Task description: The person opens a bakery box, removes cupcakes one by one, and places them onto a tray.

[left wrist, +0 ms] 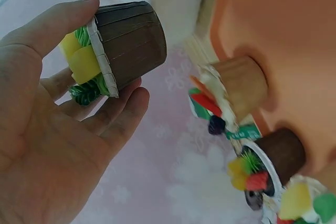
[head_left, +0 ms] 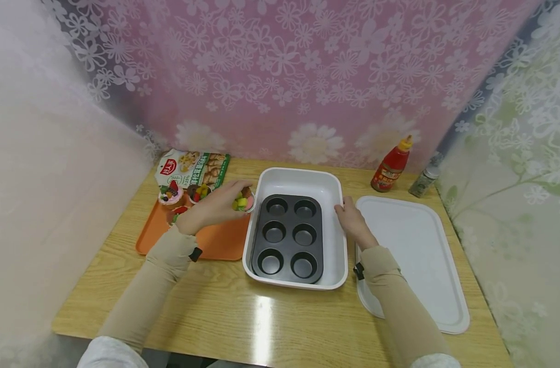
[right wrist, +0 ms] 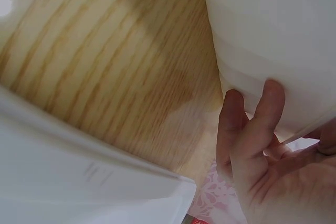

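Note:
My left hand (head_left: pixel 217 204) pinches a toy cupcake (left wrist: pixel 134 40) between thumb and fingers, above the right part of the orange tray (head_left: pixel 226 240). It has a dark brown pleated cup and yellow and green topping, and in the left wrist view it lies tipped sideways. With my right hand (head_left: pixel 351 220) I hold the right side of a deep white bin (head_left: pixel 303 179), fingers (right wrist: pixel 268 108) against its outer wall. A dark muffin pan (head_left: pixel 289 232) with several round wells lies inside the bin. Other toy cupcakes (head_left: pixel 170 196) stand on the orange tray, partly behind my left hand.
A printed food packet (head_left: pixel 187 168) lies behind the orange tray. The white lid or tray (head_left: pixel 410 245) lies right of the bin, under my right forearm. A red sauce bottle (head_left: pixel 392 166) and a small seasoning jar (head_left: pixel 424 181) stand at the back right, near the curtain.

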Demonstrator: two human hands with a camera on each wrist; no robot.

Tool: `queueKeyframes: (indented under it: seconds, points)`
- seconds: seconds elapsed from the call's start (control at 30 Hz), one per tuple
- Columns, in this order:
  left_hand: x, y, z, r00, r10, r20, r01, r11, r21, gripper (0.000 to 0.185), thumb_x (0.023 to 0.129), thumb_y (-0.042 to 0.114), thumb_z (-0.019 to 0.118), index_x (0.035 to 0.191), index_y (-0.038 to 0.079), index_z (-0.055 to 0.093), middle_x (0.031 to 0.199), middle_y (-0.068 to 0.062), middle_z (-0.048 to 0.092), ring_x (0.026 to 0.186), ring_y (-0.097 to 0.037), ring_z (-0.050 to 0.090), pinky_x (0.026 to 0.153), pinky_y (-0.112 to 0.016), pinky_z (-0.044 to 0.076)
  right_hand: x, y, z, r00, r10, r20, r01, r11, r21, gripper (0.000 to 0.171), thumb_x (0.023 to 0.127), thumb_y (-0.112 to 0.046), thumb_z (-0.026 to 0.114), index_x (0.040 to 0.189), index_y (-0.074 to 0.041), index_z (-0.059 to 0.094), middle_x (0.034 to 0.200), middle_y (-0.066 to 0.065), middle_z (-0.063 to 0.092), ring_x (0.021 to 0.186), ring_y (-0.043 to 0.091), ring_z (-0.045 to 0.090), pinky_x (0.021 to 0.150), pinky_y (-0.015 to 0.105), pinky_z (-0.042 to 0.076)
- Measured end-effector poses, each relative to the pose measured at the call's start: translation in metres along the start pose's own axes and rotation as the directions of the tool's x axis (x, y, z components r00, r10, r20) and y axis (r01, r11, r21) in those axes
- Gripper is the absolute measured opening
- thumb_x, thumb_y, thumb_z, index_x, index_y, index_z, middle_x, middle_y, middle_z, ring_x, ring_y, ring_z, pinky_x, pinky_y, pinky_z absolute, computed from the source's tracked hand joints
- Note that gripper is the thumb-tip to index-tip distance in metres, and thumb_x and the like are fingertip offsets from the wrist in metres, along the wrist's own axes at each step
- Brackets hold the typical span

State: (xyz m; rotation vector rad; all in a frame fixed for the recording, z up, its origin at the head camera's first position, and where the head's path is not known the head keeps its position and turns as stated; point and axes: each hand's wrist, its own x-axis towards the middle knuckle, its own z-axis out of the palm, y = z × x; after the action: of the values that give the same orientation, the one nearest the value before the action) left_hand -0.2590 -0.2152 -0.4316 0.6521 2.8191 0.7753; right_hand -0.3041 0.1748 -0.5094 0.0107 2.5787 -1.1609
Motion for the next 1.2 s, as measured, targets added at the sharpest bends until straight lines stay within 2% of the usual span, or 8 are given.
queueKeyframes:
  seconds: [0.27,0.43,0.6,0.77,0.97,1.07,1.2]
  points:
    - [-0.020,-0.019,-0.006,0.999,-0.047,-0.004,0.047,0.999,-0.016,0.076,0.093,0.020,0.081,0.156,0.006,0.041,0.139,-0.012,0.053,0.122,-0.029,0.053,0.104,-0.048,0.049,-0.002,-0.002,-0.001,1.000,-0.002,0.008,0.002,1.000,-0.013,0.053,0.114,-0.033,0.030,0.155,-0.001,0.027,0.157,0.031,0.042,0.134,0.042,0.050,0.112,0.061,0.044]
    - [-0.030,-0.030,-0.003,0.994,-0.106,0.004,0.106,0.994,0.010,0.078,0.093,0.025,0.082,0.157,0.007,0.042,0.141,-0.014,0.053,0.119,-0.029,0.055,0.099,-0.048,0.049,-0.002,-0.002,-0.002,1.000,-0.009,0.011,0.009,1.000,-0.025,0.053,0.114,-0.033,0.030,0.155,0.001,0.027,0.156,0.033,0.042,0.133,0.043,0.051,0.110,0.060,0.045]
    - [-0.039,-0.046,0.003,0.989,-0.145,0.023,0.143,0.988,0.057,0.080,0.092,0.025,0.083,0.159,0.007,0.042,0.146,-0.017,0.053,0.126,-0.033,0.057,0.103,-0.052,0.050,-0.002,-0.003,-0.001,1.000,-0.006,0.014,0.006,1.000,-0.017,0.052,0.114,-0.032,0.031,0.155,0.000,0.027,0.156,0.031,0.043,0.135,0.043,0.050,0.112,0.061,0.045]
    - [-0.043,-0.058,0.007,0.989,-0.149,0.020,0.147,0.984,0.098,0.078,0.091,0.024,0.084,0.155,0.007,0.044,0.149,-0.020,0.052,0.134,-0.038,0.056,0.108,-0.057,0.050,-0.003,-0.005,-0.002,1.000,-0.015,0.009,0.015,1.000,-0.026,0.052,0.114,-0.032,0.031,0.155,0.001,0.027,0.155,0.033,0.043,0.133,0.042,0.051,0.110,0.060,0.046]
    - [-0.045,-0.065,0.011,0.986,-0.164,0.040,0.160,0.983,0.090,0.077,0.091,0.022,0.084,0.156,0.009,0.043,0.146,-0.019,0.053,0.128,-0.036,0.058,0.103,-0.053,0.051,-0.002,-0.004,-0.002,1.000,-0.015,0.005,0.016,0.999,-0.040,0.051,0.114,-0.032,0.030,0.153,0.001,0.029,0.152,0.032,0.046,0.125,0.039,0.053,0.104,0.057,0.048]
    - [-0.046,-0.067,0.013,0.981,-0.184,0.056,0.179,0.981,0.077,0.077,0.092,0.020,0.083,0.157,0.010,0.041,0.145,-0.018,0.052,0.124,-0.034,0.059,0.100,-0.051,0.051,-0.002,-0.004,-0.002,1.000,-0.015,0.006,0.015,0.999,-0.043,0.052,0.114,-0.033,0.030,0.153,0.001,0.028,0.152,0.032,0.046,0.126,0.039,0.053,0.105,0.057,0.048]
    - [-0.048,-0.071,0.017,0.980,-0.190,0.057,0.186,0.980,0.070,0.079,0.092,0.020,0.082,0.158,0.009,0.040,0.147,-0.019,0.051,0.128,-0.035,0.058,0.102,-0.053,0.050,-0.002,-0.003,-0.001,1.000,-0.014,0.008,0.015,0.999,-0.040,0.053,0.114,-0.033,0.029,0.155,0.001,0.027,0.155,0.032,0.044,0.132,0.041,0.051,0.109,0.059,0.047]
